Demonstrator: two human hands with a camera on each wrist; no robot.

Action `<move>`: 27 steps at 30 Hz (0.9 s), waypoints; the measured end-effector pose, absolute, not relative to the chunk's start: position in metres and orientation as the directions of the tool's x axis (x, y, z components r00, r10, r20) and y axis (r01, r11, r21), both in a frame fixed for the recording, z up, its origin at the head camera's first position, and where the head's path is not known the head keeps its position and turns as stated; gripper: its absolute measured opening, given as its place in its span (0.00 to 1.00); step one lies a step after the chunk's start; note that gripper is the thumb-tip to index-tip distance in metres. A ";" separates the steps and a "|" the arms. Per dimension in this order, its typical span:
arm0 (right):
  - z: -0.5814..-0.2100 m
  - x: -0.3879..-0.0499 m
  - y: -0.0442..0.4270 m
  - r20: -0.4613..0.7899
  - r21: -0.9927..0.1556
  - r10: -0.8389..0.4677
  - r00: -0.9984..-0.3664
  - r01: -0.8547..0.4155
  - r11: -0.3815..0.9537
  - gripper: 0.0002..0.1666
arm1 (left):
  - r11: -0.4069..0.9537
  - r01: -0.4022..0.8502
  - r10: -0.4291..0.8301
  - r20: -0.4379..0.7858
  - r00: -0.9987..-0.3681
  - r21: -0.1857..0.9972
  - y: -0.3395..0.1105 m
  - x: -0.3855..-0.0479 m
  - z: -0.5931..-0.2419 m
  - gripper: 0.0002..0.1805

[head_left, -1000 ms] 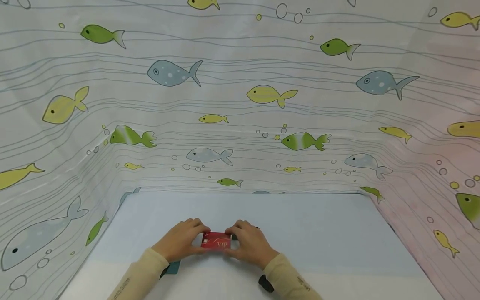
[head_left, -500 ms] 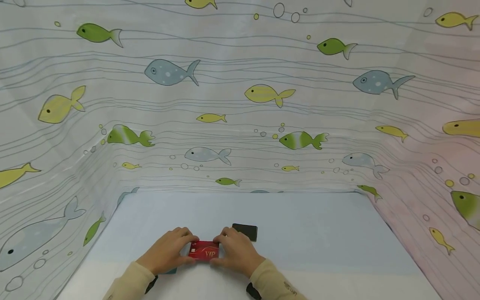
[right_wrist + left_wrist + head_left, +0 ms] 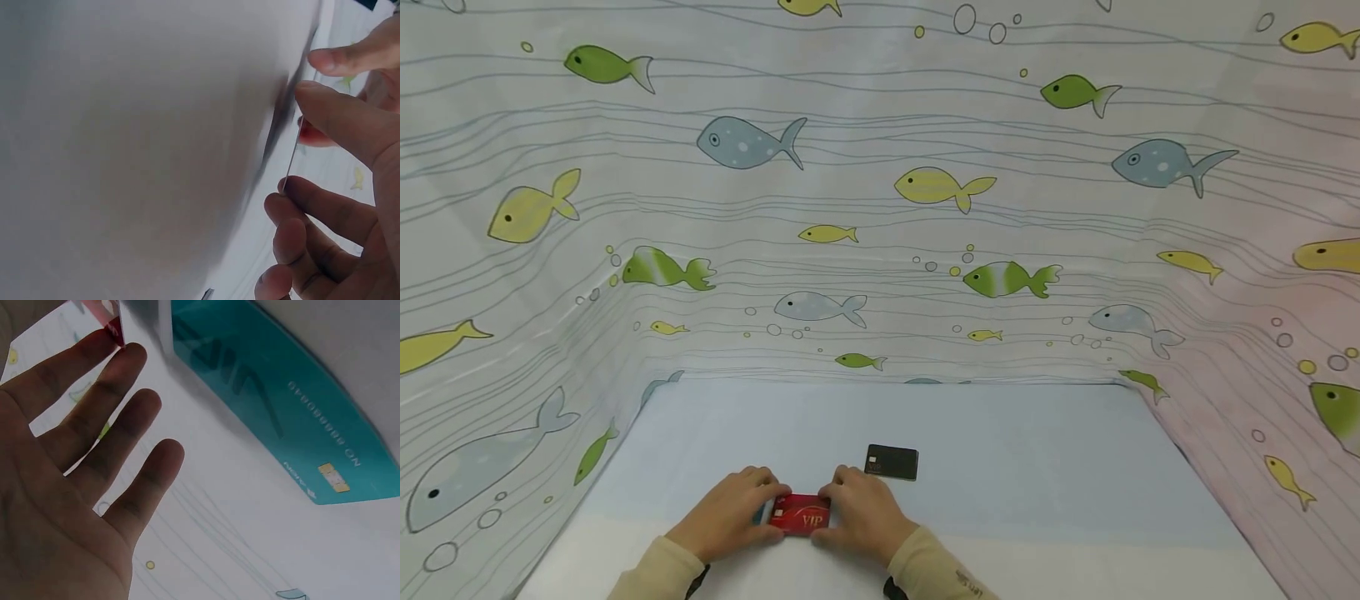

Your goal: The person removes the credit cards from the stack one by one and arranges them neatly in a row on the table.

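Red VIP card: A person is holding the red card (image 3: 801,515) by its two ends, above the near part of the table (image 3: 1037,475); the right-wrist view is showing it edge-on, its printing hidden, and the left-wrist view is catching only a corner.
Left hand: The left hand (image 3: 730,512) is pinching the card's left end between thumb and fingers, the thumb hard to make out at the wrist camera.
Right hand: The right hand (image 3: 867,514) is gripping the opposite end, fingertips along the edge.
Teal card: The teal card (image 3: 275,394) is lying beneath, cut off by the left-wrist frame; from overhead, the left hand is covering most of it.
Black card: The black card (image 3: 891,462) is resting beyond the right hand, its lettering faint.
Sleeves: Pale sleeves (image 3: 936,567) are running out of frame, their print barely legible.
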State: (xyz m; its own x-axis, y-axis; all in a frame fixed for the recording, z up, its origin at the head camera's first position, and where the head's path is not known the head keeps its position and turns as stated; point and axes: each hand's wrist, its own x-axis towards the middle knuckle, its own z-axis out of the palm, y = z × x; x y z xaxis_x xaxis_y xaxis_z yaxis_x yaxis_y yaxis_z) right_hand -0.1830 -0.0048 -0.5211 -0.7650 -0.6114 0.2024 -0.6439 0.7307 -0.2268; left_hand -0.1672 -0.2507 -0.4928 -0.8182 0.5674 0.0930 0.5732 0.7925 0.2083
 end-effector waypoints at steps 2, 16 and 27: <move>-0.522 -0.182 -0.006 0.206 -0.219 -0.618 -0.759 -0.651 0.726 0.29 | 0.792 0.574 0.571 0.083 -0.817 0.208 -0.251 -0.166 -0.493 0.28; -0.523 -0.182 -0.007 0.128 -0.248 -0.626 -0.769 -0.636 0.731 0.28 | 0.814 0.526 0.541 0.008 -0.841 0.244 -0.254 -0.170 -0.499 0.28; -0.520 -0.180 -0.008 0.070 -0.278 -0.604 -0.794 -0.597 0.753 0.31 | 0.783 0.585 0.591 0.041 -0.806 0.212 -0.253 -0.175 -0.497 0.28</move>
State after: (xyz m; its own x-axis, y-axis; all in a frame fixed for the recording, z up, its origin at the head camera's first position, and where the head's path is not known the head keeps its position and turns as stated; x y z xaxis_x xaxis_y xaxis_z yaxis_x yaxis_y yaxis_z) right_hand -0.1800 -0.0076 -0.5205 -0.7939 -0.6040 0.0698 -0.5971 0.7527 -0.2776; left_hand -0.1753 -0.2533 -0.4974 -0.8057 0.5909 0.0412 0.5850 0.7828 0.2122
